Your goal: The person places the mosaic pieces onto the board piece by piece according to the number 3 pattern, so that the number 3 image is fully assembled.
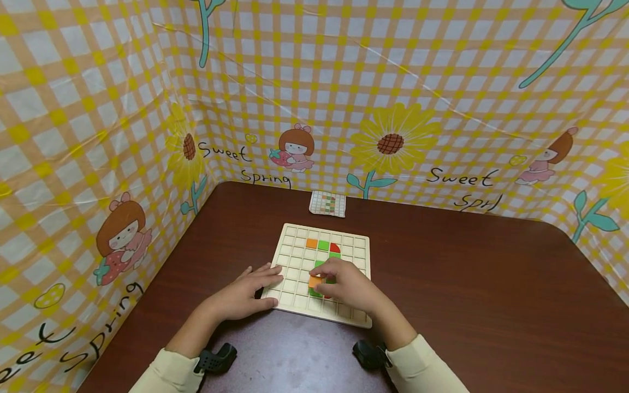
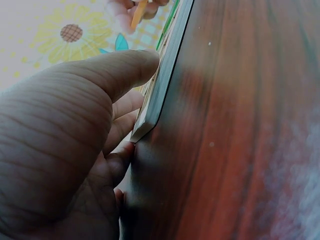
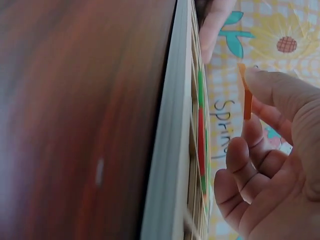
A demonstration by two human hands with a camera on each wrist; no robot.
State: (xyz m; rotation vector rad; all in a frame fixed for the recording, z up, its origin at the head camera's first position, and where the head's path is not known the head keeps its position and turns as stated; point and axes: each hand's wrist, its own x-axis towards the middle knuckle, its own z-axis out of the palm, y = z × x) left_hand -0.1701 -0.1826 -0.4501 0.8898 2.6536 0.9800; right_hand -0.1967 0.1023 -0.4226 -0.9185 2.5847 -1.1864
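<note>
A square wooden grid board [image 1: 290,272] lies on the table in the head view. My right hand [image 1: 348,285] is over its middle, pinching a thin orange tile [image 3: 248,102] between thumb and fingers; in the right wrist view the tile is held apart from the board. An orange tile [image 1: 312,243], a green tile [image 1: 323,245] and a red tile with a curved edge [image 1: 335,248] sit in a row of cells. More green and red pieces lie nearer, partly hidden by that hand. My left hand [image 1: 242,293] rests at the board's left side, fingers extended, thumb touching the near edge.
Behind the board, close to the back wall, lies a small card [image 1: 327,204] printed with a coloured grid. A checkered, flower-printed cloth [image 1: 314,82] encloses the back and sides. The dark wooden table [image 1: 467,284] extends to the right.
</note>
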